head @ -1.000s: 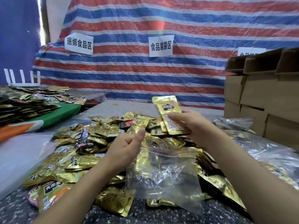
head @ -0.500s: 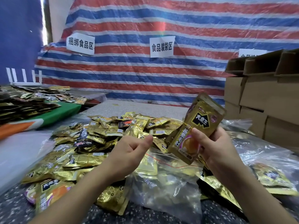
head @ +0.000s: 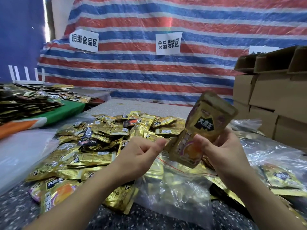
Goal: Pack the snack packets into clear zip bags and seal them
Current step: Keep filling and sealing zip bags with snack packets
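Observation:
My right hand (head: 222, 151) grips a small stack of gold snack packets (head: 201, 128), tilted with the tops leaning up and right, just above the mouth of a clear zip bag (head: 174, 190). The bag lies on the table in front of me, its red zip line running across under the packets. My left hand (head: 141, 153) pinches the bag's upper edge near the packets' lower left corner. A large heap of gold snack packets (head: 106, 143) covers the table behind and left of my hands.
Stacked cardboard boxes (head: 274, 100) stand at the right. More clear bags (head: 274, 155) lie at right with packets under them. A second pile of packets (head: 29, 100) sits on a green and orange cloth at far left. A striped tarp with paper signs hangs behind.
My right hand turned the packets face-up and brought them right and down from above the heap toward the bag's mouth. My left hand stayed pinched on the bag's edge.

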{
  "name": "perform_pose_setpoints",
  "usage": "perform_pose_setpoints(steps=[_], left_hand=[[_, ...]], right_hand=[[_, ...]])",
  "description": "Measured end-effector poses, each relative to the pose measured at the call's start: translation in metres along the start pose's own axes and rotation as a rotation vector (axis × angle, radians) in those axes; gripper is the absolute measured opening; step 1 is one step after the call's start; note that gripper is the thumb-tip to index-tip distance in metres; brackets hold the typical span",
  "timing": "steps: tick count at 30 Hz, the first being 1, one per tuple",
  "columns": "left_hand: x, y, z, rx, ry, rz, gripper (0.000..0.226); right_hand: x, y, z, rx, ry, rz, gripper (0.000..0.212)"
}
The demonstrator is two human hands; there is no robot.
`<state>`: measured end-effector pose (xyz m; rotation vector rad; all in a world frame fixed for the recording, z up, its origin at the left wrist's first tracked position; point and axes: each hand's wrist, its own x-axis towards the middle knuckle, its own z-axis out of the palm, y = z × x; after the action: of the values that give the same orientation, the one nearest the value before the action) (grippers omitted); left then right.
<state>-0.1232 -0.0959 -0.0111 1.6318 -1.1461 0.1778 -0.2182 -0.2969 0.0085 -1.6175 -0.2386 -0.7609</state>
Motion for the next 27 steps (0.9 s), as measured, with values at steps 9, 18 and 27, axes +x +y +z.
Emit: perform_pose_setpoints(steps=[9, 18, 27], left_hand=[[0.0029, -0.0034, -0.0051, -0.059, 0.103, 0.018, 0.073], [0.0044, -0.0045, -0.0053, 0.058, 0.198, 0.110, 0.061], [0.0051, -0.0019, -0.0047, -0.009, 0.162, -0.039, 0.026]], right_hand=[[-0.0038, 0.0025, -0.0050, -0.127, -0.244, 0.089, 0.041], [-0.0053, 0.0008, -0.0072, -0.367, -0.398, 0.109, 0.037], [-0.0059, 0.0037, -0.0063, -0.337, -0.437, 0.139, 0.038]])
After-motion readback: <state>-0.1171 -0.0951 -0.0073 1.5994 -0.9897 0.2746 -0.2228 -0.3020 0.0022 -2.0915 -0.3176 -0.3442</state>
